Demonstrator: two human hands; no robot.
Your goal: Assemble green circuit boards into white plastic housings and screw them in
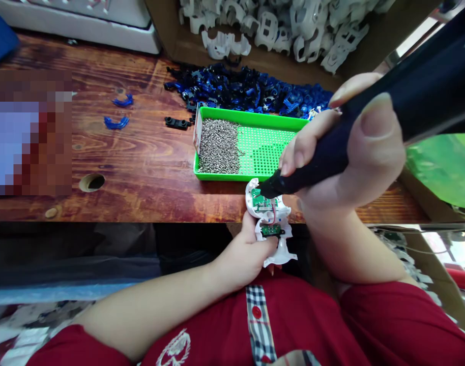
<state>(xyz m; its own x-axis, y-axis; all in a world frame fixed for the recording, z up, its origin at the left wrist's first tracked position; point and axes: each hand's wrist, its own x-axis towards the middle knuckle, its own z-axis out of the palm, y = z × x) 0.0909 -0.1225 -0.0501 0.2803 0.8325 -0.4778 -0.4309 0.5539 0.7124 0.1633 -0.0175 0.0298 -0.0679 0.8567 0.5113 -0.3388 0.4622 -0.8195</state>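
Observation:
My left hand [242, 254] is closed around a white plastic housing [281, 253] at the front edge of the table. Inside the housing sit green circuit boards [271, 230], with a thin red wire between them. My right hand [354, 157] grips a black electric screwdriver [320, 152], which slants down from the upper right. Its tip meets the upper board or lies just over it; the exact contact is hidden. Just beyond the housing stands a green tray [217, 177] with a heap of small silver screws [219, 147] in its left part.
Behind the tray lies a pile of blue and black plastic parts [251, 91]. A cardboard box [202, 53] of white housings stands at the back. Two blue pieces [117, 122] and a black piece [177, 123] lie left of the tray. The wooden table [152, 173] has a round hole.

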